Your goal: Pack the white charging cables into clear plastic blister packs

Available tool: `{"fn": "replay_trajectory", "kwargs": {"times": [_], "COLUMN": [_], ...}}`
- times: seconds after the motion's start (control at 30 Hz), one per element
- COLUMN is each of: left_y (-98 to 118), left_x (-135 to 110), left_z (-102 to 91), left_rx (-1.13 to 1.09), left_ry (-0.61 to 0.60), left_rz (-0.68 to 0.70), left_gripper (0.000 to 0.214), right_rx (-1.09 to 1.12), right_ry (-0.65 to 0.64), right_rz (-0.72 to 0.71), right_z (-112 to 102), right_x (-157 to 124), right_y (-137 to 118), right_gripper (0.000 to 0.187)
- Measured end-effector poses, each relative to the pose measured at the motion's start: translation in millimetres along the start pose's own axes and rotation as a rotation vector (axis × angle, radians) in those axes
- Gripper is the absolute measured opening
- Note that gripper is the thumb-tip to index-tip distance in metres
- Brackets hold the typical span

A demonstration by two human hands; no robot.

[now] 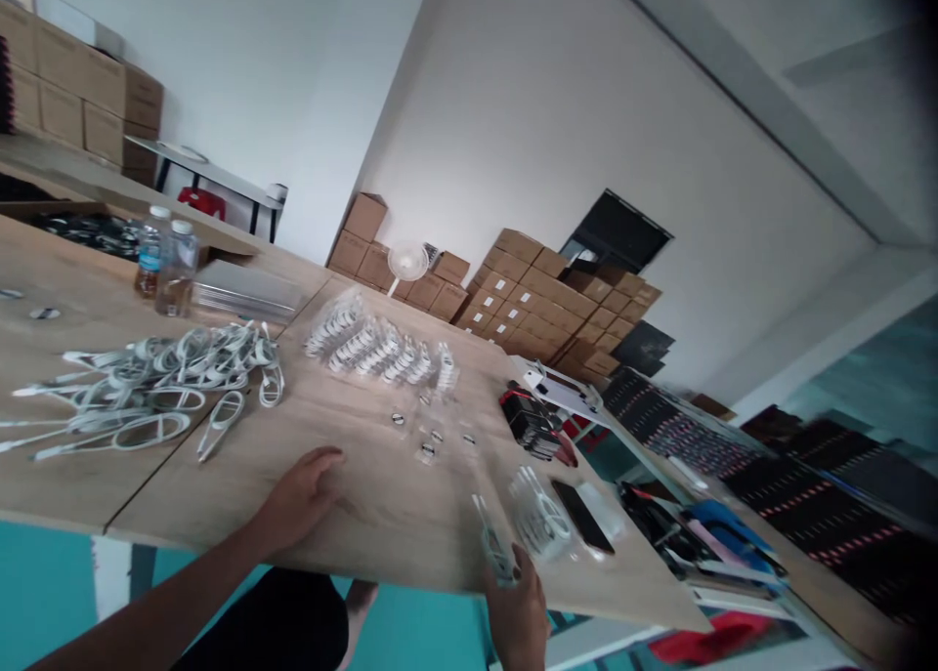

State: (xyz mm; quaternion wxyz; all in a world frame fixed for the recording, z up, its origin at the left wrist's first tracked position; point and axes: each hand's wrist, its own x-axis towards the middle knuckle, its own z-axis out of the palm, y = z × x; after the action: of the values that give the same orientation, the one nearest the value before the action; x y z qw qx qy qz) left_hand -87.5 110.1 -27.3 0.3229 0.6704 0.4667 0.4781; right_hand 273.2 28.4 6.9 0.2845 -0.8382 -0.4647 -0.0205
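Note:
My left hand (299,500) lies flat on the wooden table (381,515), fingers stretched out, holding nothing. My right hand (517,608) is at the table's near edge, closed on a white coiled cable in a clear bag (492,544). Beside it lie more bagged white cables (538,515) and a black phone (582,517). A loose heap of white cable loops (153,383) spreads out to the left. A row of bagged cables (377,347) sits farther back, with small clear bags (432,437) scattered in front.
Two water bottles (167,266) and a grey flat stack (245,290) stand at the back left. Stacked cardboard boxes (542,300) and a small white fan (407,261) line the wall. Black items (532,422) and dark trays (769,476) fill the right side.

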Motion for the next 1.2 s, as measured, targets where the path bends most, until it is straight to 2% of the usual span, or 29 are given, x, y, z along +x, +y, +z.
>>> {"fn": "replay_trajectory", "kwargs": {"times": [0.1, 0.23, 0.4, 0.47, 0.57, 0.63, 0.7, 0.8, 0.87, 0.93, 1.03, 1.1, 1.2], "left_y": [-0.6, -0.3, 1.4, 1.7, 4.7, 8.4, 12.6, 20.7, 25.9, 27.5, 21.1, 14.9, 10.4], "left_x": [-1.6, -3.1, -2.8, -1.4, -0.8, -0.3, 1.5, 7.6, 16.4, 32.1, 64.6, 83.4, 96.2], "left_z": [4.1, 5.2, 5.5, 6.3, 8.8, 10.1, 8.0, -8.9, -30.7, -56.7, -88.3, -98.4, -100.5], "left_rx": [0.063, 0.082, 0.085, 0.086, 0.089, 0.093, 0.107, 0.271, 0.520, 0.760, 0.885, 0.934, 0.956], "left_ry": [-0.016, -0.035, -0.053, -0.054, -0.041, -0.038, -0.035, -0.059, -0.098, -0.102, -0.068, -0.081, -0.113], "left_rz": [0.015, 0.015, -0.002, -0.022, -0.012, 0.019, 0.048, 0.093, 0.090, 0.027, -0.055, -0.107, -0.161], "left_gripper": [0.040, 0.033, 0.031, 0.032, 0.033, 0.035, 0.037, 0.035, 0.030, 0.027, 0.026, 0.024, 0.021], "right_rx": [-0.007, -0.053, -0.119, -0.138, -0.029, 0.140, 0.283, 0.321, 0.279, 0.252, 0.244, 0.256, 0.297], "right_ry": [0.050, 0.157, 0.172, 0.216, 0.212, 0.118, -0.048, -0.327, -0.396, -0.374, -0.332, -0.313, -0.261], "right_rz": [-0.058, -0.233, -0.328, -0.375, -0.558, -0.622, -0.555, -0.423, -0.411, -0.423, -0.439, -0.465, -0.493], "right_z": [-0.6, 6.0, 14.3, 18.7, 33.4, 50.1, 69.5, 92.3, 98.9, 99.7, 95.6, 92.3, 87.5], "right_x": [11.3, 21.9, 20.7, 16.3, 12.2, 12.7, 13.5, 10.2, 5.5, 0.5, -5.8, -9.7, -15.0], "right_y": [11.1, 27.9, 31.1, 20.5, -7.8, -32.6, -58.9, -90.4, -100.9, -104.1, -104.3, -105.7, -109.8], "right_gripper": [0.064, 0.057, 0.048, 0.047, 0.048, 0.047, 0.045, 0.040, 0.039, 0.038, 0.036, 0.034, 0.034]}}
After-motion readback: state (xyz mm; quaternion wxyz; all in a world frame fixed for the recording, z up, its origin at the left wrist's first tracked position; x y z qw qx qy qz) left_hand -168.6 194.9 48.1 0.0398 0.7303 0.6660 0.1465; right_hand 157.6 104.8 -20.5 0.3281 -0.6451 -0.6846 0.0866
